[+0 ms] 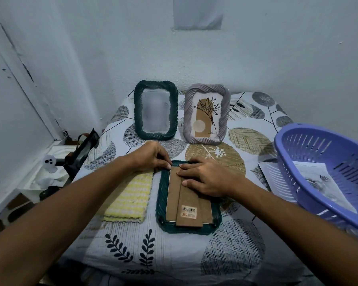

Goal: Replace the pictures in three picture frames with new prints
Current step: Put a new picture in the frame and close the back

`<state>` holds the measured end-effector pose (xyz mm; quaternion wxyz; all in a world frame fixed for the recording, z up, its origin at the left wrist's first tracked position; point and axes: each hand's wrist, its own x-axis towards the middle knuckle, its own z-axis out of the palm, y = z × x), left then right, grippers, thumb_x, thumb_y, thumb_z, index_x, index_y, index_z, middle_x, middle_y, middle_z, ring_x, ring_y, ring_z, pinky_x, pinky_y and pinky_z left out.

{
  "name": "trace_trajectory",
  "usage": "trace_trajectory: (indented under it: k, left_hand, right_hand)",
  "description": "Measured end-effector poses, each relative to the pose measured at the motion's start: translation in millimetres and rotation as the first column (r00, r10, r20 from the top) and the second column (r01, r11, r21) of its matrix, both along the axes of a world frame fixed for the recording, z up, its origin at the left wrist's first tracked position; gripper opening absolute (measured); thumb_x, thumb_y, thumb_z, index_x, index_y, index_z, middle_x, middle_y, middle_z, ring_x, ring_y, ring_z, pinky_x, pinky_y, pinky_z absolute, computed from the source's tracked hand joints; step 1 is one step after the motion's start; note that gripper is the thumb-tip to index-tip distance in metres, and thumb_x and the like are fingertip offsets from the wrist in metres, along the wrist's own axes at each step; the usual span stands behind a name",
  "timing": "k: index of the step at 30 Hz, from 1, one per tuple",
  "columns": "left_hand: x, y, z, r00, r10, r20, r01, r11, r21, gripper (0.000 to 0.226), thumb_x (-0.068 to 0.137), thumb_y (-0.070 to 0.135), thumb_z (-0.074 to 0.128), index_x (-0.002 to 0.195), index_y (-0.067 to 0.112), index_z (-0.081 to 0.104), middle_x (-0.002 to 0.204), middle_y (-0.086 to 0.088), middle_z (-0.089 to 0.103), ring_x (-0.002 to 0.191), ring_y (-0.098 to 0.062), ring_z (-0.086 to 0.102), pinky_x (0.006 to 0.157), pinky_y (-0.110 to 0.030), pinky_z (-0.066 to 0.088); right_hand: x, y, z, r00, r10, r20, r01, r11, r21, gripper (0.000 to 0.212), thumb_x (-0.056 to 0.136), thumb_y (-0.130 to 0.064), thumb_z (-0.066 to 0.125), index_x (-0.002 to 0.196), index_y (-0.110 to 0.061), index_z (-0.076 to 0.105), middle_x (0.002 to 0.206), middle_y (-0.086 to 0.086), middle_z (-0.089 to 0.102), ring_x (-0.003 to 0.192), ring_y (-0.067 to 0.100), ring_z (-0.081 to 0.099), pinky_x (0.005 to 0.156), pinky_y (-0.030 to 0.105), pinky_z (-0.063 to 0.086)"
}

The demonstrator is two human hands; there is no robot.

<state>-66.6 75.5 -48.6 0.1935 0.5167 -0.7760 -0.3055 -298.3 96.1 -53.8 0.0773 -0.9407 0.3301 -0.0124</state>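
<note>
On brown backing (pixel 179 195), hands (pixel 210 178) near barcode sticker (pixel 189 212).

Both hands, left hand (pixel 151 156) and right hand (pixel 207 176), press on the face-down green frame (pixel 163 203), its cardboard backing (pixel 187 200) up

I am in a home room: a leaf-print cloth (pixel 174 250) covers the table in a corner of scuffed, painted white walls (pixel 277 48).

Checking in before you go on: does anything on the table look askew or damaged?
Nothing looks damaged. The purple basket at the right edge sits tilted, resting on loose prints. The face-down green frame lies flat.
</note>
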Motion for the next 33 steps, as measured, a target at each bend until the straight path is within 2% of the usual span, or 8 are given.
trace_trajectory:
  k: [7, 9, 12, 15, 18, 24, 29, 33]
  left_hand:
    - [-1, -3, 0, 0.999, 0.009, 0.035, -0.009, 1.0, 0.015, 0.012, 0.075, 0.011, 0.079, 0.085, 0.005, 0.077, 0.076, -0.003, 0.072, 0.057, 0.004, 0.061, 0.055, -0.012, 0.049]
    - [-1, -3, 0, 0.999, 0.012, 0.046, -0.012, 1.0, 0.012, 0.013, 0.075, 0.012, 0.079, 0.086, 0.006, 0.077, 0.078, -0.004, 0.073, 0.059, 0.002, 0.063, 0.057, -0.014, 0.051]
    - [-1, -4, 1, 0.998, 0.015, 0.068, -0.015, 1.0, 0.007, 0.013, 0.075, 0.013, 0.079, 0.087, 0.008, 0.077, 0.08, -0.002, 0.074, 0.064, -0.001, 0.065, 0.062, -0.016, 0.053]
    - [1, -5, 2, 0.995, 0.012, 0.095, -0.012, 1.0, -0.005, 0.014, 0.075, 0.016, 0.08, 0.087, 0.011, 0.078, 0.082, 0.0, 0.075, 0.073, -0.006, 0.068, 0.068, -0.018, 0.053]
    - [1, -3, 2, 0.997, 0.017, 0.076, -0.018, 1.0, 0.012, 0.014, 0.075, 0.017, 0.079, 0.087, 0.011, 0.078, 0.082, 0.0, 0.075, 0.074, -0.008, 0.068, 0.068, -0.017, 0.053]
    - [-4, -2, 0, 0.997, 0.063, 0.034, -0.065, 0.996, 0.063, 0.015, 0.07, 0.023, 0.083, 0.079, 0.013, 0.076, 0.078, -0.002, 0.074, 0.071, -0.012, 0.068, 0.065, -0.021, 0.055]
    - [-6, -1, -2, 0.997, 0.08, 0.011, -0.08, 0.995, 0.065, 0.017, 0.068, 0.02, 0.084, 0.076, 0.01, 0.075, 0.075, -0.003, 0.073, 0.065, -0.004, 0.065, 0.061, -0.017, 0.051]
    - [-6, 0, -3, 0.993, 0.106, -0.056, -0.1, 0.99, 0.098, 0.017, 0.067, 0.013, 0.084, 0.077, 0.004, 0.073, 0.075, -0.008, 0.072, 0.062, -0.005, 0.064, 0.058, -0.017, 0.051]
  right_hand:
    - [0, -1, 4, 1.0, -0.002, 0.028, 0.001, 1.0, 0.019, 0.042, 0.098, -0.045, 0.043, 0.137, -0.03, 0.052, 0.149, -0.004, 0.044, 0.138, 0.019, 0.032, 0.107, 0.042, 0.031]
    - [-4, -4, 9, 0.985, -0.049, 0.165, 0.044, 0.998, 0.032, 0.036, 0.098, -0.035, 0.047, 0.129, -0.024, 0.06, 0.144, 0.0, 0.05, 0.131, 0.019, 0.043, 0.104, 0.038, 0.034]
    - [-18, -20, 24, 0.904, -0.24, 0.355, 0.221, 0.971, 0.093, 0.022, 0.091, -0.011, 0.058, 0.109, -0.014, 0.071, 0.117, 0.002, 0.066, 0.104, 0.014, 0.059, 0.095, 0.033, 0.048]
    - [-33, -36, 35, 0.904, -0.37, 0.216, 0.314, 0.915, 0.254, 0.019, 0.087, -0.005, 0.064, 0.099, -0.015, 0.074, 0.092, -0.007, 0.065, 0.082, 0.002, 0.056, 0.077, 0.027, 0.05]
    - [-39, -42, 35, 0.918, -0.378, 0.124, 0.305, 0.868, 0.391, 0.018, 0.084, -0.006, 0.069, 0.097, -0.015, 0.076, 0.086, -0.01, 0.067, 0.075, -0.003, 0.055, 0.067, 0.014, 0.043]
    - [-39, -47, 27, 0.914, -0.369, 0.169, 0.268, 0.861, 0.433, 0.021, 0.08, -0.005, 0.074, 0.1, -0.01, 0.075, 0.088, -0.006, 0.071, 0.074, -0.005, 0.059, 0.064, 0.002, 0.042]
    - [-36, -54, 22, 0.918, -0.365, 0.157, 0.273, 0.866, 0.418, 0.018, 0.078, -0.009, 0.076, 0.095, -0.013, 0.077, 0.093, -0.001, 0.075, 0.078, 0.002, 0.063, 0.07, 0.011, 0.044]
    - [-38, -55, 19, 0.911, -0.369, 0.186, 0.259, 0.861, 0.438, 0.015, 0.077, -0.011, 0.078, 0.091, -0.013, 0.077, 0.083, -0.006, 0.072, 0.074, -0.001, 0.062, 0.069, 0.01, 0.044]
